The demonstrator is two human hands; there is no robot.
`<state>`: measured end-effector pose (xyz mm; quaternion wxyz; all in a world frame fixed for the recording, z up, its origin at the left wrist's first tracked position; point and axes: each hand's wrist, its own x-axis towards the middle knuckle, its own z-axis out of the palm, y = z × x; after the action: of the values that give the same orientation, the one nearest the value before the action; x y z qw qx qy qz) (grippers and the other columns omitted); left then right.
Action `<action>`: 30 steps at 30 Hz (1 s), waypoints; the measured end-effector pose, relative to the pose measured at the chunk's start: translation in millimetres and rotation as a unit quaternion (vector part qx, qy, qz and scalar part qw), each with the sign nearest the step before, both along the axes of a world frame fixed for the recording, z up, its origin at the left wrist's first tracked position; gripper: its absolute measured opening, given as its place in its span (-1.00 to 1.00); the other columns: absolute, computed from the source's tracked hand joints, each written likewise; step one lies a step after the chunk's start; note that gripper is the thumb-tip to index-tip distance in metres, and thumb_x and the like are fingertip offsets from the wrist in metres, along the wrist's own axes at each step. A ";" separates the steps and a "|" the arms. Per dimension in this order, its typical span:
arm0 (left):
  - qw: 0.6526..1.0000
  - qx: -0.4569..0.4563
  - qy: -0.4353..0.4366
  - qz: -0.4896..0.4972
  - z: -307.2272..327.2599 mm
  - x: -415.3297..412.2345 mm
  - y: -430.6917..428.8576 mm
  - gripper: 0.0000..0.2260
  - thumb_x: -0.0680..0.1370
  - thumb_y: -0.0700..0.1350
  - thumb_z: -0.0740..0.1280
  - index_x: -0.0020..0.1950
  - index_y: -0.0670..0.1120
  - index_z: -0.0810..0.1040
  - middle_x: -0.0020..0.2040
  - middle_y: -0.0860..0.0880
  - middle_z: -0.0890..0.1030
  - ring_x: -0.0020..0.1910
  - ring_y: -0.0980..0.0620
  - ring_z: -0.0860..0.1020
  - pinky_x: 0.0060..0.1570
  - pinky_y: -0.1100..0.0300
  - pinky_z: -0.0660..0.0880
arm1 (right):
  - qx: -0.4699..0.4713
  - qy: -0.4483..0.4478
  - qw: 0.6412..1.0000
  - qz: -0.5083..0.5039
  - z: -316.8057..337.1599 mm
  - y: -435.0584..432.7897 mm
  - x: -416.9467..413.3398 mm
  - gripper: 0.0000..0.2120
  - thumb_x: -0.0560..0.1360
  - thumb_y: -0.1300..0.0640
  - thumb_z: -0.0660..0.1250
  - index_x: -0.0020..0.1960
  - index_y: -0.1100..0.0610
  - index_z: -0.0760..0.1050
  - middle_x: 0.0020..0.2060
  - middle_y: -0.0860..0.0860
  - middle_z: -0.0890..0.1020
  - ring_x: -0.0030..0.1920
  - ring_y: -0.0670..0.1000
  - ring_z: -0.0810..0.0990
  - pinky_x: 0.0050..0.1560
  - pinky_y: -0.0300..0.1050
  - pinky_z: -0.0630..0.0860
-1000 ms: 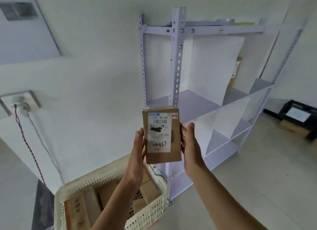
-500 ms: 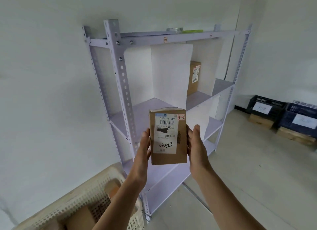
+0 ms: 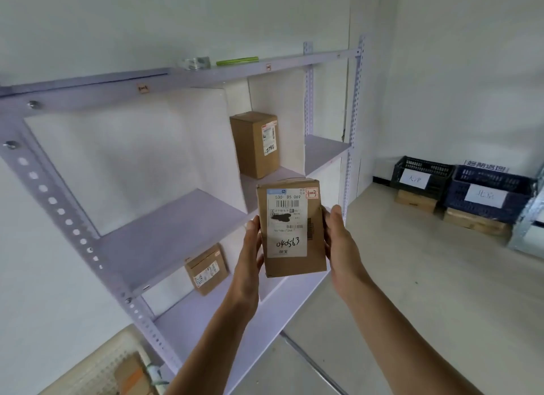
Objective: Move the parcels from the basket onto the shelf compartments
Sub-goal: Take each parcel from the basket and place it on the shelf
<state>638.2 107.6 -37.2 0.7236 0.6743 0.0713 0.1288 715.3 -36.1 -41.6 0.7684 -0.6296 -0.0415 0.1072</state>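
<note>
Brown cardboard parcel with white label (image 3: 291,229), centre frame, gripped at its side edges by left hand (image 3: 250,248) and right hand (image 3: 340,241) before lilac metal shelf (image 3: 176,218); risks: slipping from edge-only hold, wrong compartment chosen.

At 7 o'clock the basket (image 3: 97,374) is cut off by the bottom edge and blurred; what lies in it shows only as brown and orange patches. The shelf (image 3: 176,226) runs out of view at 9 o'clock, so its left end is unseen. The fingers of the left hand (image 3: 251,247) and right hand (image 3: 338,241) are hidden behind the parcel (image 3: 316,247). On its label 1 line is blacked out and the small print is unreadable. At 11 o'clock a grey lump (image 3: 197,62) on the shelf top is too blurred to name. The lower parcel (image 3: 207,269) has a label too small to read. At 3 o'clock the blue crate (image 3: 459,194) runs behind a metal frame (image 3: 530,215), itself cut by the right edge.
</note>
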 end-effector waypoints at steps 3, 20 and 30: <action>1.000 -0.003 0.010 0.001 -3.5 37.2 -19.5 -0.43 0.57 0.45 0.01 0.56 0.40 0.33 0.39 0.43 0.54 0.52 0.16 0.44 0.62 -0.22 0.25 | 0.002 0.001 1.000 -0.001 -2.0 -22.0 30.8 -0.48 0.72 -0.28 -0.10 0.15 -0.25 0.64 0.07 -0.19 0.76 0.17 -0.15 0.69 0.19 -0.11 0.55; 0.998 -0.048 0.033 0.009 -25.0 299.7 -64.2 -0.67 0.67 0.39 -0.02 0.35 0.46 0.40 0.11 0.59 0.59 0.27 0.35 0.50 0.52 -0.01 0.28 | -0.044 -0.014 0.999 -0.020 -19.8 -68.7 291.3 -0.53 0.73 -0.24 -0.09 0.20 -0.22 0.60 -0.02 -0.25 0.76 0.01 -0.28 0.71 -0.15 -0.34 0.59; 0.996 -0.058 0.052 0.039 -30.8 419.8 -66.5 -0.67 0.71 0.31 -0.06 0.38 0.41 0.39 0.14 0.47 0.60 0.17 0.39 0.53 0.44 0.02 0.33 | -0.035 0.001 0.999 0.008 -23.8 -65.7 417.9 -0.53 0.75 -0.19 -0.08 0.17 -0.15 0.61 -0.10 -0.25 0.77 -0.09 -0.30 0.72 -0.21 -0.33 0.58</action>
<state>1058.0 41.1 -68.0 0.7514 0.6335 0.1422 0.1173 1133.1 -101.9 -65.4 0.7453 -0.6554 -0.0418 0.1150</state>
